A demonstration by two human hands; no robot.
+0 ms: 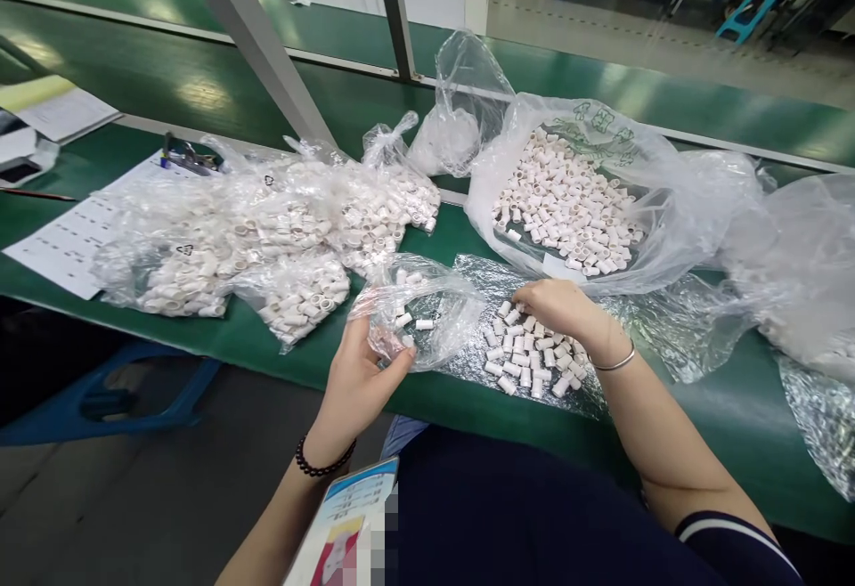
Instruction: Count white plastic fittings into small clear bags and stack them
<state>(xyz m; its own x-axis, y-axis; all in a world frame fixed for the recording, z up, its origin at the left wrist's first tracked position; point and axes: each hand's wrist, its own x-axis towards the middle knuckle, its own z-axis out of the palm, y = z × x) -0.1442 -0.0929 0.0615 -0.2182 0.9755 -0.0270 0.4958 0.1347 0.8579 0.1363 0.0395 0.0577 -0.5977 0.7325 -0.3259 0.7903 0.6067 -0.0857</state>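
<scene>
Left hand (357, 374) pinched a clear bag (456, 337) whose slack mouth risked spilling white tube fittings (424, 325) — right hand (559, 305) alongside, its hold unclear.

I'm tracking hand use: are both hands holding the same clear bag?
No, only the left hand holds the clear bag; the right hand is at the loose white pieces.

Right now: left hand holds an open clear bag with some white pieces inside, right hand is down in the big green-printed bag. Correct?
Not quite. In the head view the right hand is at the loose white pieces on the shiny film, not in the big green-printed bag. Left hand and open clear bag: as you said.
</scene>
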